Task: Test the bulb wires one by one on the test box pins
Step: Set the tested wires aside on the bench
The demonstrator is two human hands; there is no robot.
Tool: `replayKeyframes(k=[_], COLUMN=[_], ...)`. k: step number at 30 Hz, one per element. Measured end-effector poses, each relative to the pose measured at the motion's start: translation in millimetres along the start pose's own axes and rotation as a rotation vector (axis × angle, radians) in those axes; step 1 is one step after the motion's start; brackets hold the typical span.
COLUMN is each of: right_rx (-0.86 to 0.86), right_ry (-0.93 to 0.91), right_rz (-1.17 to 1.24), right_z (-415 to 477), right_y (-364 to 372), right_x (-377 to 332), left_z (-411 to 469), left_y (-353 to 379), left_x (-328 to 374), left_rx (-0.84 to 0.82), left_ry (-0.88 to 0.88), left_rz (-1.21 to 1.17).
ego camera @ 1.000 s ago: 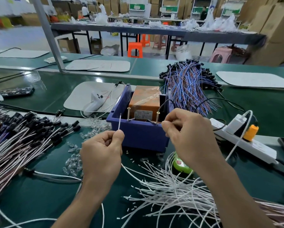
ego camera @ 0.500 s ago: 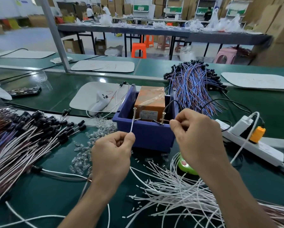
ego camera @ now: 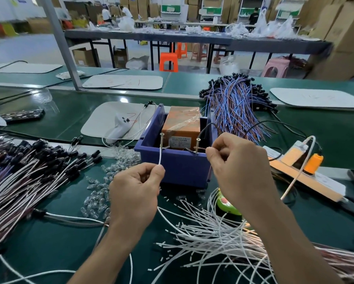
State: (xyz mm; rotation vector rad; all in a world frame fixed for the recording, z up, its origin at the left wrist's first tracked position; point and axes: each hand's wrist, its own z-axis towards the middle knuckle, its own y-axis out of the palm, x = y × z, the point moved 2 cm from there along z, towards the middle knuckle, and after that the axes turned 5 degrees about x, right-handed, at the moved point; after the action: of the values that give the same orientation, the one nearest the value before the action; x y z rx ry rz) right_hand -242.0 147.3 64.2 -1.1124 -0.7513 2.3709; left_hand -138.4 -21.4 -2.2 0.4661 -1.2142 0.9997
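Note:
The test box point(ego camera: 182, 167), a blue bin holding an orange unit point(ego camera: 182, 124), stands at the table's middle with two upright brass pins on its front rim. My left hand point(ego camera: 135, 193) pinches a white wire point(ego camera: 160, 157) whose bare tip touches the left pin point(ego camera: 162, 140). My right hand point(ego camera: 237, 167) pinches the other wire end, which lies against the right pin point(ego camera: 197, 145). A heap of white wires point(ego camera: 208, 228) spreads below my hands.
Bundles of black-capped wires point(ego camera: 28, 167) lie at the left, blue and brown wires point(ego camera: 235, 107) behind the box. Loose clear bulbs point(ego camera: 98, 193) scatter left of the box. A power strip point(ego camera: 307, 177) and green object point(ego camera: 227, 203) sit right.
My left hand moved right and up, bringing the white wire tip from beside the box onto the left pin. My right hand stayed at the right pin.

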Motion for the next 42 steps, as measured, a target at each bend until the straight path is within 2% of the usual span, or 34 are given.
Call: replayKeyframes(k=[7, 14, 19, 22, 26, 31, 35, 38, 42], right_rx=[-0.005, -0.163, -0.275, -0.354, -0.496, -0.708, -0.658, -0.64, -0.526], right_ry=[0.021, 0.161, 0.144, 0.105, 0.028, 0.087, 0.153, 0.23, 0.295], right_rz=[0.064, 0.337, 0.321, 0.292, 0.124, -0.219, -0.504, -0.668, -0.874], right_z=[11, 25, 26, 27, 23, 9, -1, -6, -16], right_y=[-9, -25, -36, -49, -62, -74, -102, -141, -184], right_x=[8, 24, 23, 19, 10, 6, 14, 24, 45], left_z=[2, 0, -1, -7, -18, -27, -35, -47, -75], left_y=[-1, -2, -2, -4, -3, 4, 11, 19, 39], left_x=[1, 4, 4, 9, 21, 27, 37, 39, 39], left_rx=[-0.02, -0.021, 0.005, -0.078, -0.229, -0.387, -0.494, -0.594, -0.798], left_ry=[0.037, 0.055, -0.048, -0.098, -0.025, -0.142, -0.218, -0.357, -0.48], left_rz=[-0.012, -0.004, -0.071, -0.218, -0.32, -0.434, -0.471, -0.472, -0.336])
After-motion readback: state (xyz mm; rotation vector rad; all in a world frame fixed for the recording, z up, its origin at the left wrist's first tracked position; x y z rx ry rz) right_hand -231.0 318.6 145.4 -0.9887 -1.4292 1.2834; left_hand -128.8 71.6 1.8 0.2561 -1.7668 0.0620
